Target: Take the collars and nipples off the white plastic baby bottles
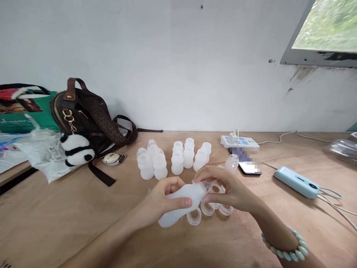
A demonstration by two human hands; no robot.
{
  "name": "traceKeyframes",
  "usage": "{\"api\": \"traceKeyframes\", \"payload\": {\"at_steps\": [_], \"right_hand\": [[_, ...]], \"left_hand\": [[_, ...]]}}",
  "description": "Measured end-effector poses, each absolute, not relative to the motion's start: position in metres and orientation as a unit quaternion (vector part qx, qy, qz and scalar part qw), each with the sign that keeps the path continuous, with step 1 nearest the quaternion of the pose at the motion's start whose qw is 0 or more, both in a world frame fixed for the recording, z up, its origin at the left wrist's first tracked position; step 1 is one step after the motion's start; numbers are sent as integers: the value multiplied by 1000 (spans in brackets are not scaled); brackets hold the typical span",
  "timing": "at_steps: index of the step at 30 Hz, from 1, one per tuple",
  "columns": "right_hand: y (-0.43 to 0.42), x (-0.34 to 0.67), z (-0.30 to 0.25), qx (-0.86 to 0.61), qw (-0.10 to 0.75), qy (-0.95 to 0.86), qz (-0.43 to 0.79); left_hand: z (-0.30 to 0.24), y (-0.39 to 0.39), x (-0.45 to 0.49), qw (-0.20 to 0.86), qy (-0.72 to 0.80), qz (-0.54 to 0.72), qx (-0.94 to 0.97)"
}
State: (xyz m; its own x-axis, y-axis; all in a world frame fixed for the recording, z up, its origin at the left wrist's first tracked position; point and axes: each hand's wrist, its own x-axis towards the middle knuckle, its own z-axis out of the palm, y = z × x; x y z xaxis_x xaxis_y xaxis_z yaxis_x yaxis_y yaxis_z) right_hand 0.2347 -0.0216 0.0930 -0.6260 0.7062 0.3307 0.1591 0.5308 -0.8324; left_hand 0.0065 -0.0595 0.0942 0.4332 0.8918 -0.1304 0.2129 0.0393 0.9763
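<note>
My left hand (163, 199) is wrapped around a translucent white bottle (181, 205), held on its side above the wooden table (83, 223). At the bottle's mouth my right hand (228, 188) pinches a clear ring-shaped cap (209, 185). Several clear rings (208, 213) lie on the table just under my hands. Behind them stand several upright white bottles (178, 158), some with domed lids. One capped bottle (232, 163) lies tilted to the right of that group.
A brown handbag (89, 115) with a panda charm (76, 149) sits at back left beside plastic bags (41, 154) and a green bag (25, 111). A power strip (240, 142), a phone (248, 167) and a light blue device (297, 181) with cables lie at right.
</note>
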Motion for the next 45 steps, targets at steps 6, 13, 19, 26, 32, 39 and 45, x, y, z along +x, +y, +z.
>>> {"api": "traceKeyframes", "payload": {"at_steps": [6, 13, 19, 26, 32, 39, 45], "right_hand": [[-26, 204, 70, -381, 443, -670, 458], [-16, 198, 79, -420, 430, -642, 477], [-19, 213, 106, -324, 350, -768, 428], [26, 271, 103, -553, 395, -733, -31], [51, 313, 72, -631, 234, -738, -54], [9, 289, 109, -522, 505, -684, 72], [-20, 238, 110, -288, 445, -790, 308]], "left_hand": [[76, -59, 4, 69, 400, 310, 860], [78, -41, -5, -197, 271, 311, 889], [95, -51, -7, 109, 447, 377, 804], [99, -56, -9, 434, 492, 456, 602], [92, -57, -10, 531, 485, 462, 519], [92, -59, -7, 471, 473, 461, 584], [92, -65, -3, 485, 471, 435, 595]]}}
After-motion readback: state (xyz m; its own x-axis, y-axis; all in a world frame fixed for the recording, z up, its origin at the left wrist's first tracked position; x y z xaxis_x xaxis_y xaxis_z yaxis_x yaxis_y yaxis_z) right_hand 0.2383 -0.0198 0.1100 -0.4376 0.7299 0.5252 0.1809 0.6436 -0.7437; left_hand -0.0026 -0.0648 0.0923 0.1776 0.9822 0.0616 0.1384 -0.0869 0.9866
